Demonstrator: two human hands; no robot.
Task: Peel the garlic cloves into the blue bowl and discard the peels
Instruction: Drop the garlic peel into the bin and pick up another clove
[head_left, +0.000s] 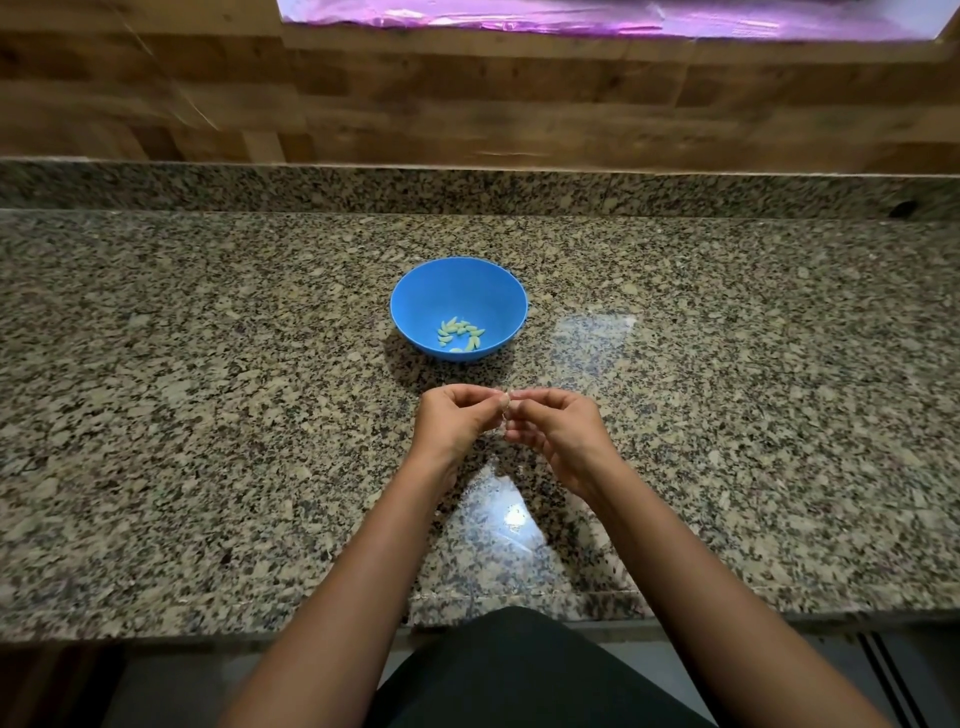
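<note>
Pinching one small clove (505, 406) between curled fingertips of left hand (453, 423) and right hand (556, 431), thumbs meeting over it, bowl (415, 296) of peeled cloves (461, 333) straight ahead beyond both, slightly nearer the left, long axis too small to tell.

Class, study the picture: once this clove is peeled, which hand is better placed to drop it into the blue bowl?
Probably the left hand: the blue bowl sits slightly to its side, straight ahead. Both hands, the right hand too, pinch the clove, so the margin is small.
</note>
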